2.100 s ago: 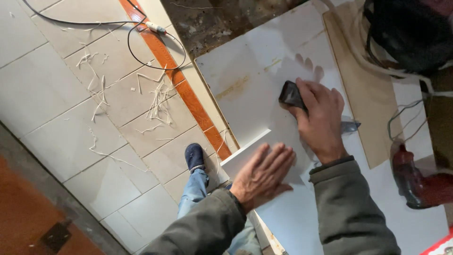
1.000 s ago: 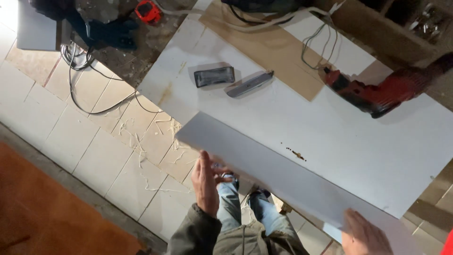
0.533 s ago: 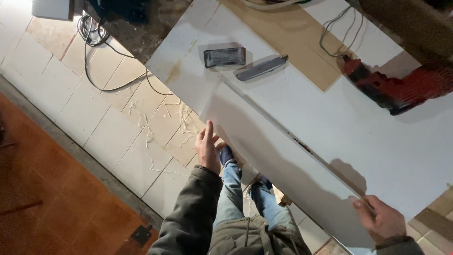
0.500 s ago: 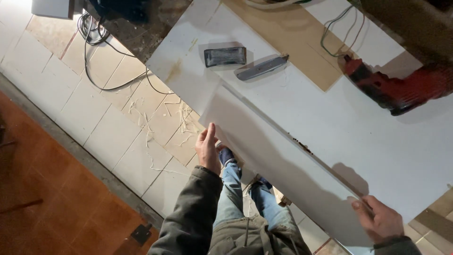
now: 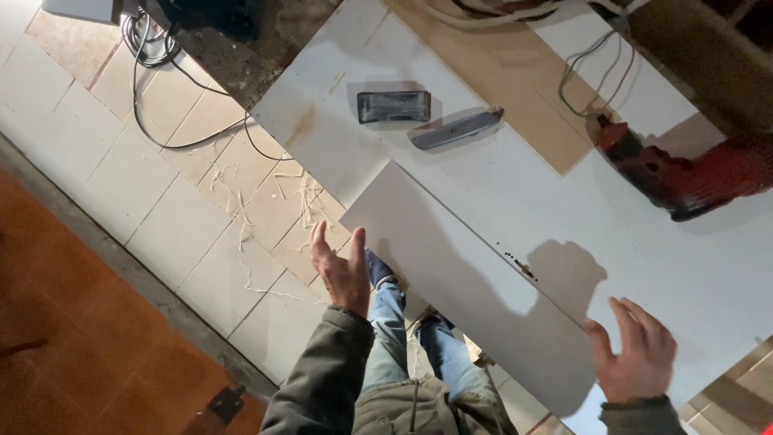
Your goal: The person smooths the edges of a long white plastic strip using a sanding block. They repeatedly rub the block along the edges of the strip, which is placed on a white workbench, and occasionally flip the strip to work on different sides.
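A long white panel (image 5: 467, 278) lies across the near side of the white worktable (image 5: 322, 129), its near edge hanging over my legs. My left hand (image 5: 338, 270) is open, fingers up, just beside the panel's left end and slightly apart from it. My right hand (image 5: 636, 358) is open with fingers spread, over the panel's right end. Neither hand grips anything.
On the table behind the panel lie a black rectangular block (image 5: 394, 105), a grey utility knife (image 5: 455, 129), a red power drill (image 5: 684, 169) with its cable, and a tan board (image 5: 499, 72). Cables (image 5: 161, 89) and shavings (image 5: 266, 201) are on the tiled floor at left.
Both hands held the white panel by its ends, tilted up. Now the panel lies flatter on the table and both hands have come off it, fingers spread.
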